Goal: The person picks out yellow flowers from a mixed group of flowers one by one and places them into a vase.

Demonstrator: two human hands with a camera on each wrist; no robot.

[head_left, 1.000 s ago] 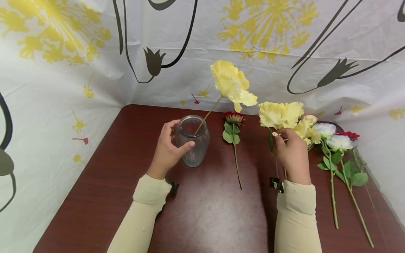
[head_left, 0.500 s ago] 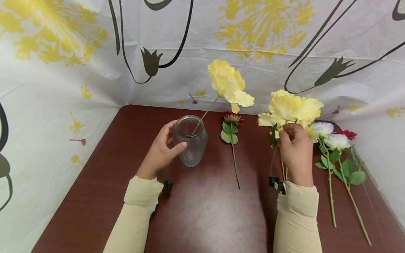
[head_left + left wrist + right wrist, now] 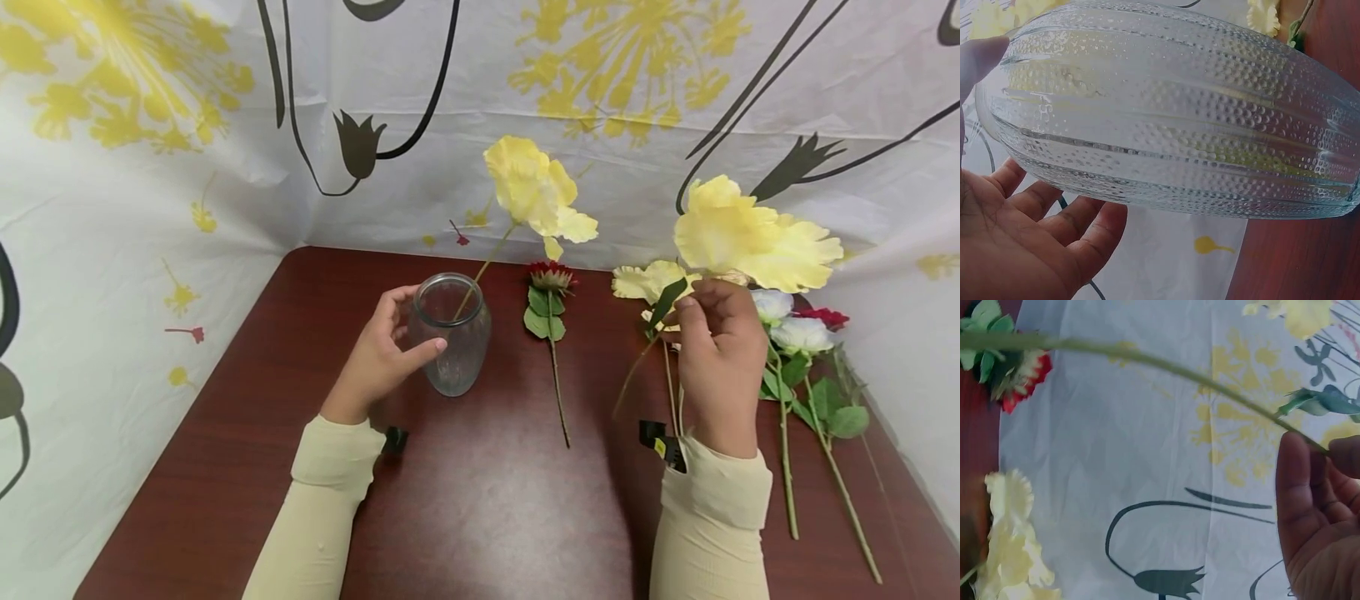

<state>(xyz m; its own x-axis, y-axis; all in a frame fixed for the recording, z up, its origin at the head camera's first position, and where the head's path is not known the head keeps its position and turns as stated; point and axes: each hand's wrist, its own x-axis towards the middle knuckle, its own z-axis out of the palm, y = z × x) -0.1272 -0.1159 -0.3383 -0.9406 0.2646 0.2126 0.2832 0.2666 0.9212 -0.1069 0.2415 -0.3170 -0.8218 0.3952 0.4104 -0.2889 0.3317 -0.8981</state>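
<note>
My left hand (image 3: 375,362) holds the clear glass vase (image 3: 457,367) near its rim, thumb in front and fingers round the far side. In the left wrist view the vase's dimpled, ribbed wall (image 3: 1166,119) fills most of the picture. One yellow flower (image 3: 528,187) stands in the vase, leaning right. At the right, my right hand (image 3: 720,358) pinches the stem of another large yellow flower (image 3: 753,237) just below its bloom. That green stem (image 3: 1179,369) crosses the right wrist view, a leaf beside the fingertips.
A red flower (image 3: 551,279) with green leaves lies right of the vase. Another yellow flower (image 3: 645,279) lies behind my right hand. White roses (image 3: 802,336) and a red bloom (image 3: 828,318) lie farther right on the dark wooden table (image 3: 495,517). A patterned white sheet (image 3: 450,192) hangs behind.
My right hand has lifted the yellow flower up and to the right, away from the others, and its stem now shows. The left hand stays at the vase.
</note>
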